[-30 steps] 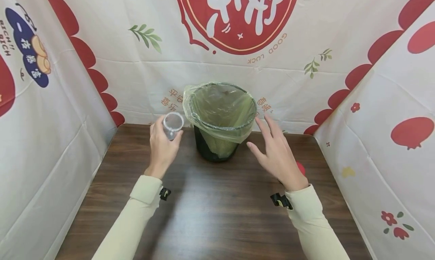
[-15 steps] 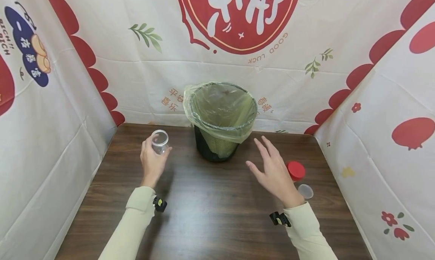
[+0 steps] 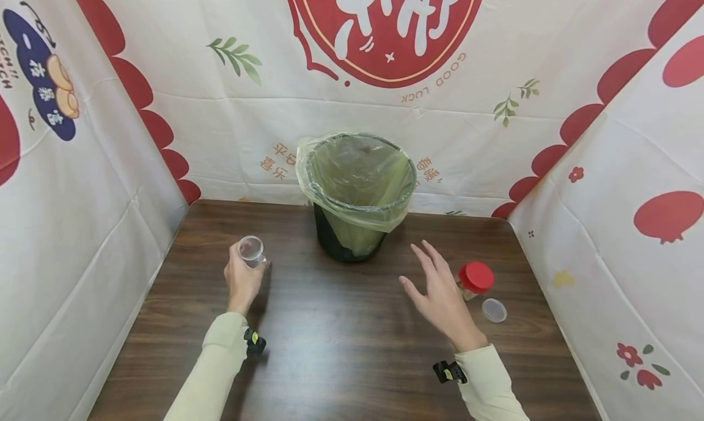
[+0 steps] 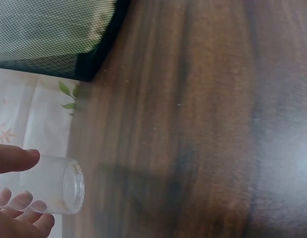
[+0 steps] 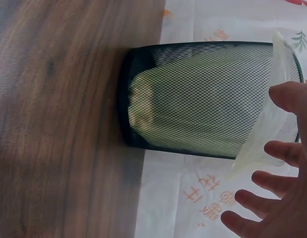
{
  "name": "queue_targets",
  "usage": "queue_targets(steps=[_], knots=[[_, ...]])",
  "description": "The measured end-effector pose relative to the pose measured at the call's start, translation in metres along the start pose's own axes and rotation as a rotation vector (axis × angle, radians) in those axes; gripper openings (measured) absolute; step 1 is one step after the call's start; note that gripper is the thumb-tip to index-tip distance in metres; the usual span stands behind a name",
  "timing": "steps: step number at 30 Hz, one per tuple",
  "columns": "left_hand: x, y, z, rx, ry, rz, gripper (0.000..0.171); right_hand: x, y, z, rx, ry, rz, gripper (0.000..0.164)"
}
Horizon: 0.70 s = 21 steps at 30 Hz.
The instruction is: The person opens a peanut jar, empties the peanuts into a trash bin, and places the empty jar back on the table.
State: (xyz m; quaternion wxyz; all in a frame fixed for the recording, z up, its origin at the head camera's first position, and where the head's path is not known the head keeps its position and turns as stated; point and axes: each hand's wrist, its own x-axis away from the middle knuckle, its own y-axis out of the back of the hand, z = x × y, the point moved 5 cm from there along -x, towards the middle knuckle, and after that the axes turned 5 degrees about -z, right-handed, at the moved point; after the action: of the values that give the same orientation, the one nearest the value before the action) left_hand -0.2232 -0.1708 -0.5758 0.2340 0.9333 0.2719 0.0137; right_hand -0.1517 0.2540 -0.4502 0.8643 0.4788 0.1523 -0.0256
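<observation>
Red lid [image 3: 477,275] on top, a small jar [image 3: 467,293] stands at the right of the frame, just beside the right hand [image 3: 442,308]. That hand is spread wide and has hold of nothing, so if it swings out, it could bump the jar over or push the round clear disc [image 3: 494,311] lying near it. At the left of the frame, the left hand [image 3: 244,281] curls round a clear cup [image 3: 252,250]. The cup looks smooth, so it could slip if the grip gets loose. I can't tell if its bottom touches the desk [image 3: 341,335]; let go too high, it could fall and roll. The bin [image 3: 328,241], in the middle with a thin bag [image 3: 374,217] in it, could tip if a hand knocks it.
</observation>
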Motion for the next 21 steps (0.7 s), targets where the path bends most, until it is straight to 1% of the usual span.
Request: queue_targets(steps=[2,4,6,14,20,21], knots=[[0.010,0.007,-0.013,0.000,0.016,0.026,0.077,0.002,-0.002,-0.002,-0.005,-0.005,0.005,0.073],[0.016,0.010,-0.019,-0.005,0.024,0.047,0.077,0.003,-0.003,-0.003,-0.012,-0.001,0.006,0.072],[0.019,0.010,-0.021,-0.019,0.033,0.060,0.076,0.005,-0.005,-0.003,-0.021,0.010,0.008,0.072],[0.023,0.010,-0.013,-0.049,0.062,0.062,0.073,0.007,-0.009,0.002,-0.062,0.052,0.003,0.070],[0.020,0.009,-0.010,-0.063,0.086,0.115,0.076,0.009,-0.008,0.002,-0.062,0.046,0.008,0.069],[0.019,0.009,-0.008,-0.072,0.092,0.114,0.077,0.009,-0.008,0.002,-0.062,0.045,0.009,0.069]])
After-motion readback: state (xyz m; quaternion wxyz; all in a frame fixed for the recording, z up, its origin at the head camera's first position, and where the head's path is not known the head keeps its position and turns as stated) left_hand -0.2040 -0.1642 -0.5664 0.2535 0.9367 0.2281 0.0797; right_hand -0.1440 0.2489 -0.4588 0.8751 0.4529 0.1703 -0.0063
